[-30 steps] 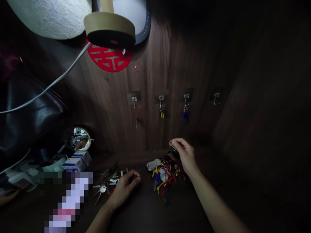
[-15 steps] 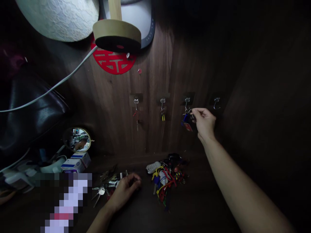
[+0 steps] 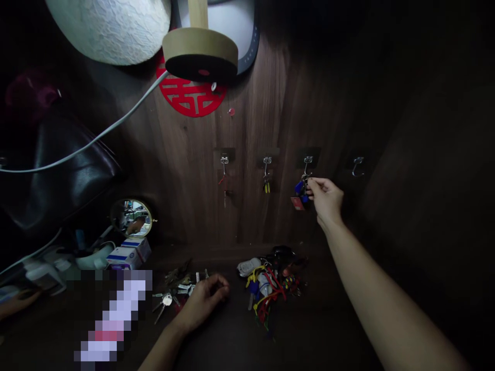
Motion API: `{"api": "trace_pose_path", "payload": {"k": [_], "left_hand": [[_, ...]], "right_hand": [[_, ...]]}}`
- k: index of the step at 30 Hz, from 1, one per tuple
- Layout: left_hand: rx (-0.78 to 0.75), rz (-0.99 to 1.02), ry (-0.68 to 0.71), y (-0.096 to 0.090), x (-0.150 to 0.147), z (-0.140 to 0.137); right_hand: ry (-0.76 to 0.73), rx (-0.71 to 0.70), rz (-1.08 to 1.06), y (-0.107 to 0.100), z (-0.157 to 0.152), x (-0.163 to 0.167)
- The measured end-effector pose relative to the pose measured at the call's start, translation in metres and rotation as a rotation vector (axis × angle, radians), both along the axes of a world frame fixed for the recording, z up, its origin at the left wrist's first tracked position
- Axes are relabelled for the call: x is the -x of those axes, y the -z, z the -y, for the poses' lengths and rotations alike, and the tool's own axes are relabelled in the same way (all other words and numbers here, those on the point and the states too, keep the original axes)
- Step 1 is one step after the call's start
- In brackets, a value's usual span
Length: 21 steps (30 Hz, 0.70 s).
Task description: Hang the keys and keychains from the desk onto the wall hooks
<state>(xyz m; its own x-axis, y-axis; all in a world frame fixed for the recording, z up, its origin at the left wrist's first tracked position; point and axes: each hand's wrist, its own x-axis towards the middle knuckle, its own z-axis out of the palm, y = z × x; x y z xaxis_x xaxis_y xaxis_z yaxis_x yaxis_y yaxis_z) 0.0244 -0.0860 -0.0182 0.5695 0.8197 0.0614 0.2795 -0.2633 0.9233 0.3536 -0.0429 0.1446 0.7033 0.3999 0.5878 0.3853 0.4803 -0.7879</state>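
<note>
At the third hook point(image 3: 308, 164), red-tagged keys point(image 3: 297, 203) hang just left of right hand point(image 3: 326, 198), fingertips pinched on them. Left hand point(image 3: 204, 300): loosely curled beside silver keys point(image 3: 166, 300).

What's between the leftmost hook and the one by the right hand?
Head view: a second hook, with a small yellow item hanging from it, left of the blue-tagged bunch at the right hand.

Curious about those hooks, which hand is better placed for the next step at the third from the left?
Probably the right hand: it is raised by that hook, right at the hanging bunch; the left hand is low near scattered keys.
</note>
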Motion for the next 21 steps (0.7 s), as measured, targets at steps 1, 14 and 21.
{"api": "trace_pose_path", "payload": {"k": [1, 14, 21], "left_hand": [[-0.004, -0.004, -0.003, 0.0, 0.0, 0.0], [-0.016, -0.018, -0.015, -0.002, 0.0, 0.001], [-0.01, -0.02, -0.004, 0.0, 0.001, 0.002]], "right_hand": [[-0.003, -0.001, -0.008, 0.003, 0.0, 0.0], [-0.087, 0.104, -0.074, 0.06, 0.022, 0.019], [-0.198, 0.231, -0.09, 0.098, 0.037, 0.044]]}}
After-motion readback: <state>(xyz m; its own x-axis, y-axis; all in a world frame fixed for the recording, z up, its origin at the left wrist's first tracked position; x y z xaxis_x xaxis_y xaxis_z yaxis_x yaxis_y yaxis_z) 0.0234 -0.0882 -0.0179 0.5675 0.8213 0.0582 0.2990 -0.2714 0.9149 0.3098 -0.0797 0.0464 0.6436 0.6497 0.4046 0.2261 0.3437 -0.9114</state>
